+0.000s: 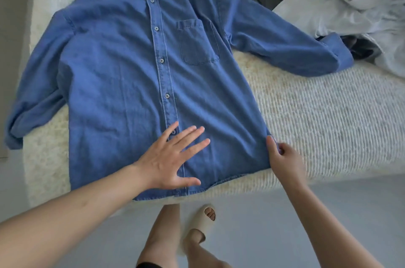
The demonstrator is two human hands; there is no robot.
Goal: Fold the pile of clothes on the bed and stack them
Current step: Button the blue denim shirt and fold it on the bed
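A blue denim shirt (pixel 135 75) lies buttoned and face up on the bed (pixel 328 118), its hem at the bed's near edge. The left hand (pixel 168 158) rests flat on the shirt by the lowest buttons, fingers spread and straight. The right hand (pixel 282 156) pinches the shirt's side seam near the hem. To smooth it well, press with the flat palm while drawing the pinched edge outward, so no crease sets before folding. Beyond the shirt's far sleeve, a pile of unfolded clothes (pixel 350 4) waits on the ribbed cream cover; below the hem, pale floor (pixel 328 213).
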